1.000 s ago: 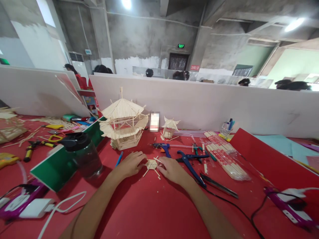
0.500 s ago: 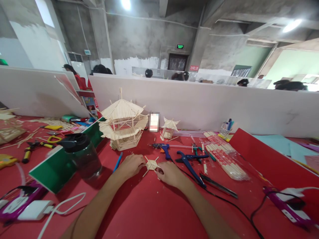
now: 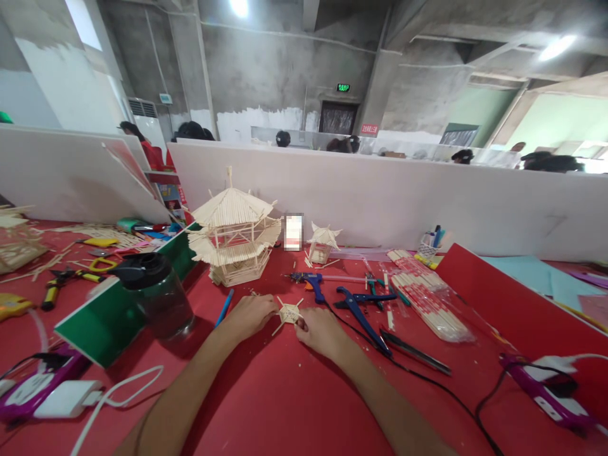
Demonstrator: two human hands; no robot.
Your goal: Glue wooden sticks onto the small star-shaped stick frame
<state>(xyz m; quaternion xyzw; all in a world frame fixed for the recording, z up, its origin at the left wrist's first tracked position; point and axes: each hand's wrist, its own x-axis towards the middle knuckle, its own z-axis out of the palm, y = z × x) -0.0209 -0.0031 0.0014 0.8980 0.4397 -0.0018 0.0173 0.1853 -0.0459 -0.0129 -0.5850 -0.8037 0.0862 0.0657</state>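
A small frame of wooden sticks (image 3: 289, 313), with stick ends jutting from its corners, lies on the red table between my hands. My left hand (image 3: 254, 315) is closed at its left side, fingertips pinched at its edge. On the right, my right hand (image 3: 320, 328) pinches the frame's right edge between thumb and fingers. Behind stand a large two-tier stick pavilion (image 3: 235, 237) and a small stick pavilion (image 3: 323, 244). A blue glue gun (image 3: 312, 285) lies just beyond my right hand, and a blue pen (image 3: 225, 308) beside my left.
Blue cutters (image 3: 361, 320), black tweezers (image 3: 418, 353) and bagged sticks (image 3: 430, 301) lie to the right. A dark water bottle (image 3: 154, 297) stands by a green divider (image 3: 102, 326) at left. Purple power strips (image 3: 546, 396) and cables flank the table. A white partition (image 3: 380, 196) closes the back.
Almost nothing differs. My right hand's fingers have shifted slightly at the frame's edge, and the view has moved a touch.
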